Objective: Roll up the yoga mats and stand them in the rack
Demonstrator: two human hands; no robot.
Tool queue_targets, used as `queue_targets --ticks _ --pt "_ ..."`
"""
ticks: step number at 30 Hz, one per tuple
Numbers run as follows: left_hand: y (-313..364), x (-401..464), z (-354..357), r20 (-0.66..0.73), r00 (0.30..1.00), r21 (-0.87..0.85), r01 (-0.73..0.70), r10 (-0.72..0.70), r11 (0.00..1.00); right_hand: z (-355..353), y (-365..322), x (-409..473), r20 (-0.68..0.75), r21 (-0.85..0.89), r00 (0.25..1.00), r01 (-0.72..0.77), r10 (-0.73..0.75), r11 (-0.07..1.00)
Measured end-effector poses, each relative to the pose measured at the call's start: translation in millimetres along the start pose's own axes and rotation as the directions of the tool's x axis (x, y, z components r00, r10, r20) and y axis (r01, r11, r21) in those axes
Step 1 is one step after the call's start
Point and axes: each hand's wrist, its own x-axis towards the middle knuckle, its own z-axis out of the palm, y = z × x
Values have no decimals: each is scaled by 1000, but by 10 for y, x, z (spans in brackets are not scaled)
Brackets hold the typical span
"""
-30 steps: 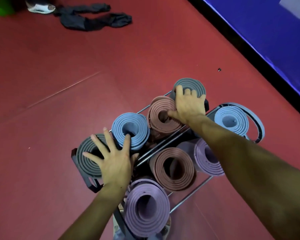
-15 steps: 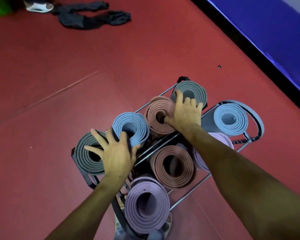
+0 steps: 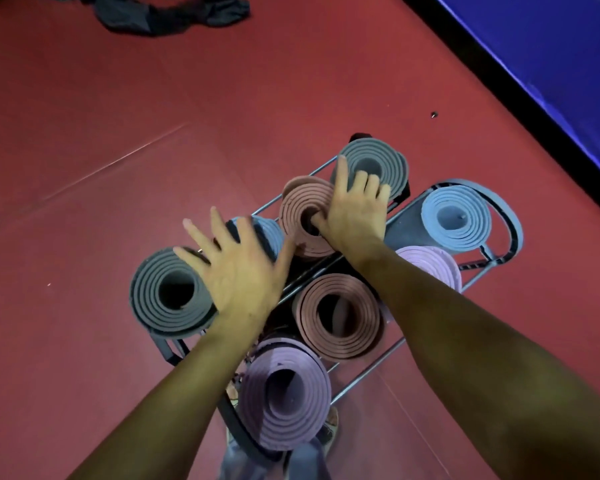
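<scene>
Two grips: left hand point(image 3: 241, 271) splayed flat; right hand point(image 3: 355, 209) thumb-hooks pink mat point(image 3: 302, 216).

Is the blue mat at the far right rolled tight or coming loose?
Coming loose. The blue mat has a tight core, but its outer wrap bows away in a wide loop round the roll, with a clear gap. It stands in the rack.

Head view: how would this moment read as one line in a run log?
rack: eight rolled mats upright | left hand: flat, fingers spread, over blue mat | right hand: thumb in pink mat core, fingers on grey mat
</scene>
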Motion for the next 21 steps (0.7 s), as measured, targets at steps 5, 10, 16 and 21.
queue_targets --ticks 5,10,16,21 --pt "161 295 85 179 976 21 124 -125 992 98 -55 -183 -13 116 998 -57 58 992" --pt "72 298 9 157 973 14 172 -172 985 8 -95 -240 59 211 998 -22 9 977" --pt "98 274 -15 137 986 4 99 -98 995 -6 125 -341 65 232 989 112 -130 966" --pt "-338 -163 -125 64 998 32 -5 3 999 -21 217 -450 114 277 949 255 -295 927"
